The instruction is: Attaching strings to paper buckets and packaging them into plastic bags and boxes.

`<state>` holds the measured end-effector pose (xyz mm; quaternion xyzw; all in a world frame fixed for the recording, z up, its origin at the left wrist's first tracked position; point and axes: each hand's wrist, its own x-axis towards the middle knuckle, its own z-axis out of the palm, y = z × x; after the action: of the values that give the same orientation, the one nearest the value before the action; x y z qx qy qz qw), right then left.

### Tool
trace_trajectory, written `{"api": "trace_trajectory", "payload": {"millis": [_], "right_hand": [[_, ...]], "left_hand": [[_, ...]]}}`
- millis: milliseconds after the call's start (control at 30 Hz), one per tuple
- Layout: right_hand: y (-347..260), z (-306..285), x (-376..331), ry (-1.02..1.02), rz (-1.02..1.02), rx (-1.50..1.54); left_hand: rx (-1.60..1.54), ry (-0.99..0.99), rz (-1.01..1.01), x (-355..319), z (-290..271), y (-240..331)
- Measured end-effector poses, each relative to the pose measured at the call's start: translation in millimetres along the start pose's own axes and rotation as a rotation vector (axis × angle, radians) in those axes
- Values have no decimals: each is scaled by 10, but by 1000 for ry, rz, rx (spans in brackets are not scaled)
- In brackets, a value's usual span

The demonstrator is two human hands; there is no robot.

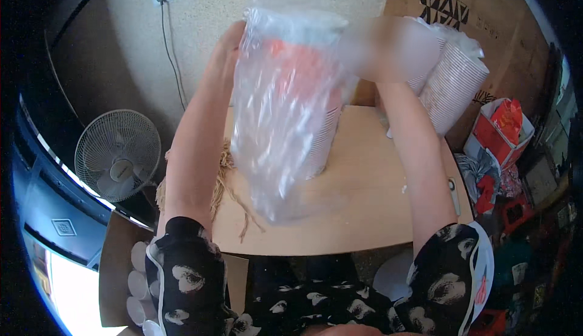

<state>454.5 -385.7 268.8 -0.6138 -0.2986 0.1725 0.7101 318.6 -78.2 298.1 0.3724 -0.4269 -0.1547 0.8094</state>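
Note:
A clear, crinkled plastic bag [267, 135] stands over the table in front of me. Behind and partly inside it is a tall stack of paper cups [325, 138], with red showing through the film. At the upper left edge of the bag, my left hand [235, 37] is closed on the plastic, its fingers mostly hidden behind it. My right hand [378, 50] is raised at the bag's upper right, smeared by blur, so its fingers cannot be made out. More white stacked cups [452, 87], wrapped in plastic, lean beyond my right forearm.
Straw-coloured strands [228, 184] lie at the left of the wooden table [364, 214]. A fan [118, 157] stands left, above a carton [115, 275] of cups. A tool with a light handle [454, 196] lies at the right edge. A cardboard sheet [516, 38] stands behind; a red-white box [501, 132] sits right.

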Motion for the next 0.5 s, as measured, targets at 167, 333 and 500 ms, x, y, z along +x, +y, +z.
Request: {"api": "trace_trajectory", "payload": {"millis": [167,333,500], "right_hand": [[594,162,-226,179,154,408],[395,277,-809,-22,71,502],[661,323,-1002,284,260,225]], "left_hand": [[-19,158,12,-666,-147,-563],[-41,281,25,-1016,-283,-767],[-40,423,29,-1311,-253,-1024]]}}
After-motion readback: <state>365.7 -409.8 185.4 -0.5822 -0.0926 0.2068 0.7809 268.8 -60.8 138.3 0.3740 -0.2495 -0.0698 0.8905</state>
